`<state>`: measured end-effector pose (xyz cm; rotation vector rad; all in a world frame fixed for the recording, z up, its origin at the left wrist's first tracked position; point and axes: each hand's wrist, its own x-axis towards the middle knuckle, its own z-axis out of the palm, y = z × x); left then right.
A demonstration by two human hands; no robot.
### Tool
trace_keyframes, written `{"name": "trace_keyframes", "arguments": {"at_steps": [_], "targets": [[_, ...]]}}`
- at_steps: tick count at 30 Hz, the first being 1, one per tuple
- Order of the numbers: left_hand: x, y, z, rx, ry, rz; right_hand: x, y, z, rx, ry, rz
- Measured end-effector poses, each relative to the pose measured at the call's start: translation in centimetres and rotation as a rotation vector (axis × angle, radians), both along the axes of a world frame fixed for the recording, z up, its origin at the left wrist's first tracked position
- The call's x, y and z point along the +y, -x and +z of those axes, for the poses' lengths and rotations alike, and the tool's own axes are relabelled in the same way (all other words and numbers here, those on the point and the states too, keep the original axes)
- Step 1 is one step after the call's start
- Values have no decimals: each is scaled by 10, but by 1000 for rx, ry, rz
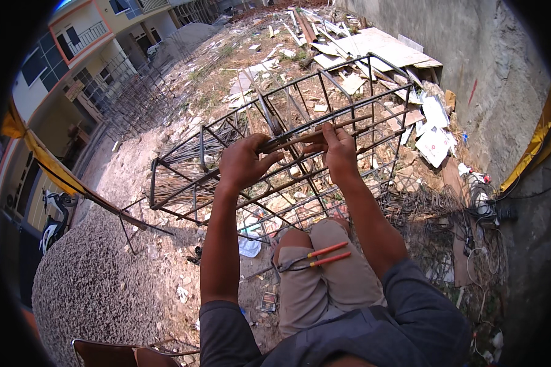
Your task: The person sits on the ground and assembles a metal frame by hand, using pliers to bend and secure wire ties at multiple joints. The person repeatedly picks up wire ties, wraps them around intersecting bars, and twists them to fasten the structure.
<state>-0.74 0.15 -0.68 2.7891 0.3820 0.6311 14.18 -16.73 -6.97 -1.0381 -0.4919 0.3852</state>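
Observation:
A long cage of steel reinforcing bars point(349, 113) with square stirrups stands across in front of me at knee height. Wrapped over its upper bars is my left hand point(243, 160), closed with the thumb pointing right. My right hand point(338, 150) is closed on a thin brown steel bar point(364, 117) along the cage's top edge; its fingertips pinch the bar. Whether a tie wire lies between the fingers is too small to tell. Pincers point(312, 257) with red-orange handles rest across my thighs, jaws to the left, touched by neither hand.
Loose thin rods point(193, 156) lie under the cage's left end. A gravel heap point(98, 287) rises at lower left. White broken boards point(379, 49) pile up by the concrete wall point(496, 79). Tangled wire point(428, 208) is at right. A motorbike point(55, 220) stands far left.

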Motion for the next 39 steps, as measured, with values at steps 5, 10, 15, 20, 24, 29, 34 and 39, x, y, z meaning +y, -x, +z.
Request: {"name": "trace_keyframes", "arguments": {"at_steps": [5,10,15,20,24,29,34,39], "targets": [[-6,9,-25,-782,-73,-178,-27,15,-4,63,-153,5],[-55,35,-95,-822,1002,-13,-71,43,-5,92,-205,27],[-50,11,-111,-474,1855,-199,-136,77,-8,61,-171,27],[-67,-8,-116,-615,2037,-193,-204,95,5,20,-355,-19],[-69,-16,-127,-737,2065,-144,-262,101,17,40,-408,24],[-69,-21,-141,-754,2069,-240,-293,115,16,89,-358,-5],[-101,-2,-130,-756,2126,-407,-326,129,28,-29,-306,-62],[-144,27,-118,-562,2123,-672,-389,151,58,-149,-503,60]]}}
